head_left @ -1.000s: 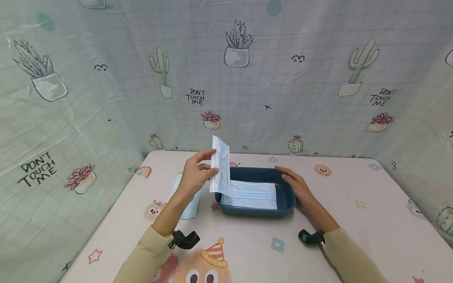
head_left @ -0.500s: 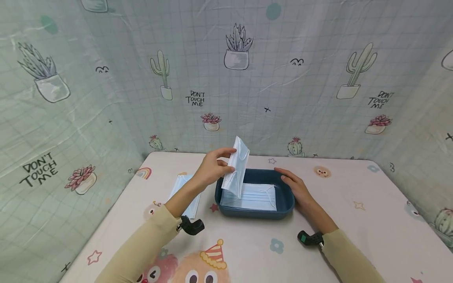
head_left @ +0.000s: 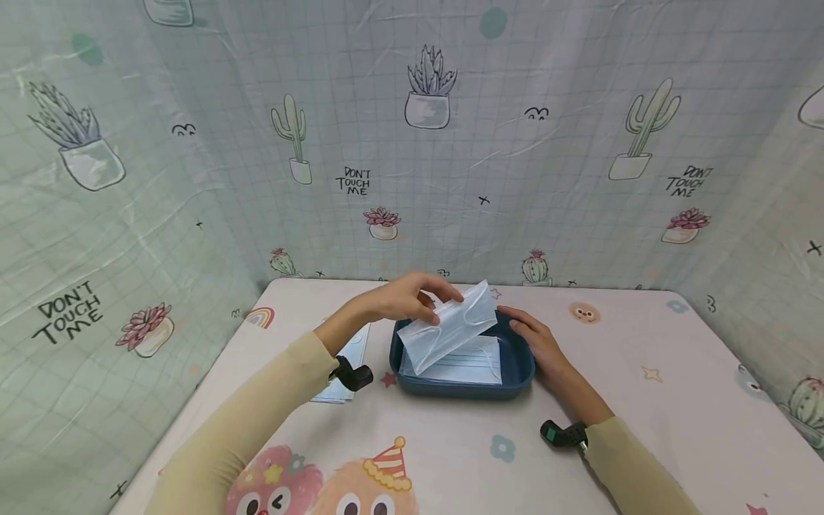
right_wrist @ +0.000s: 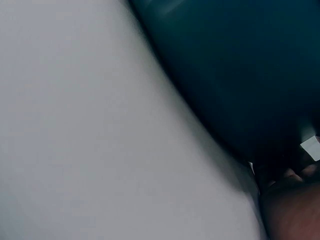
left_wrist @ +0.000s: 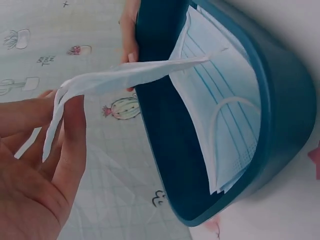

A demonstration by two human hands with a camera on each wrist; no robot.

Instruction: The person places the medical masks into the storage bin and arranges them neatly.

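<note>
In the head view, a pale blue mask (head_left: 453,325) is held by the left hand (head_left: 408,295) near the middle of the frame, its upper edge pinched between fingers and thumb, and it is tilted from lower left to upper right above a dark blue bin (head_left: 460,390). More masks (head_left: 479,363) are laid flat inside the bin, partly covered by the held one. The rim at the bin's right end is touched by the right hand (head_left: 539,345); whether it is pinched there cannot be told. Left of the bin, partly hidden by the left arm, a set of loose masks (head_left: 357,348) is seen on the printed tabletop (head_left: 463,472). A black device (head_left: 352,373) is worn at the left wrist and a black unit (head_left: 563,433) at the right. In the left wrist view, the held mask is seen nearly edge-on across the upper left, bent over the pinching fingers, while the bin, with the flat masks and a white ear loop (left_wrist: 215,120), is shown at right. In the right wrist view, the bin's wall is shown at upper right, and the right hand, dark and blurred, at lower right.
</note>
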